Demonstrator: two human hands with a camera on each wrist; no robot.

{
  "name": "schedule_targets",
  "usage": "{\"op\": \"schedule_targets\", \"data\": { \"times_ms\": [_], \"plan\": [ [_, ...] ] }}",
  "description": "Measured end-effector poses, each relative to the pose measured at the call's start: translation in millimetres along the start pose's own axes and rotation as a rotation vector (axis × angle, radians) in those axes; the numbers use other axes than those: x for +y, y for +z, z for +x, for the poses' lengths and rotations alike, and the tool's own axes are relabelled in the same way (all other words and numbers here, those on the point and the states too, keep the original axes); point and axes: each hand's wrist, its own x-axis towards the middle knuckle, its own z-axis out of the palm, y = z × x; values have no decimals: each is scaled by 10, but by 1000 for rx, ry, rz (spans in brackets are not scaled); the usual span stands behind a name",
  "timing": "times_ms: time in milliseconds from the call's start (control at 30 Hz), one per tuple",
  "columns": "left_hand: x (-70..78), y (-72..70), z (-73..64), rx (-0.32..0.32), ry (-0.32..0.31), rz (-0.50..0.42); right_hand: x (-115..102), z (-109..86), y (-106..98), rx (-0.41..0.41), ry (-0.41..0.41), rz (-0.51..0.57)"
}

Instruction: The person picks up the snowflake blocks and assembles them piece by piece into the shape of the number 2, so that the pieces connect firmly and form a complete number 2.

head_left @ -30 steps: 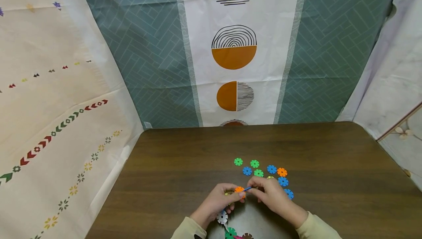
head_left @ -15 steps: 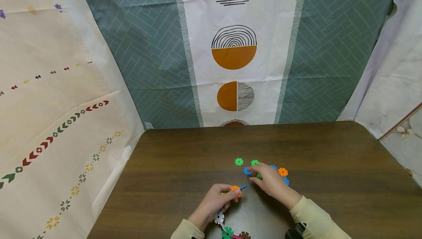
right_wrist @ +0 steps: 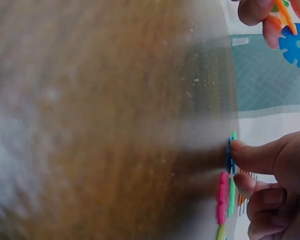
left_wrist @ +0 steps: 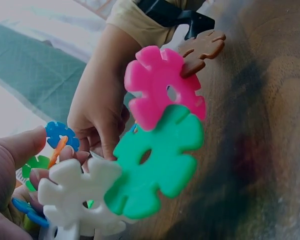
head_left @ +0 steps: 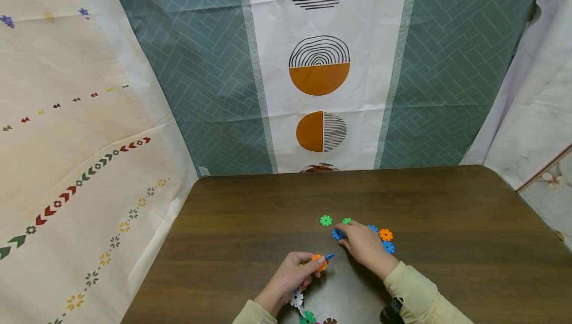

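Note:
My left hand pinches an orange interlocking disc between thumb and fingers. This disc belongs to a chain of notched plastic discs, with a blue disc slotted onto the orange one. In the left wrist view the chain also shows a white disc, a green disc, a pink disc and a brown disc. Farther forward, my right hand has thumb and forefinger at opposite edges of a loose blue disc, pinching it at the table. The remaining fingers hide nearby discs.
Beside the right hand lie a light green disc, an orange disc and another blue disc. A pink disc shows edge-on in the right wrist view. The brown wooden table ends at hanging cloths.
My right hand has let go of the chain's blue disc, moved forward and closed its fingertips on a loose blue disc. My left hand still holds the chain, slightly lower and farther left.

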Motion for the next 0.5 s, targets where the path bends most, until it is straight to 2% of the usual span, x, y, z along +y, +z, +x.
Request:
{"op": "schedule_targets", "data": {
  "times_ms": [267,500],
  "plan": [
    [-8,-1,-3,5,-6,-9,9,-20,-16,32,-3,11],
    [-1,0,-8,9,-5,1,24,-61,-47,-50,21,103]
  ]
}}
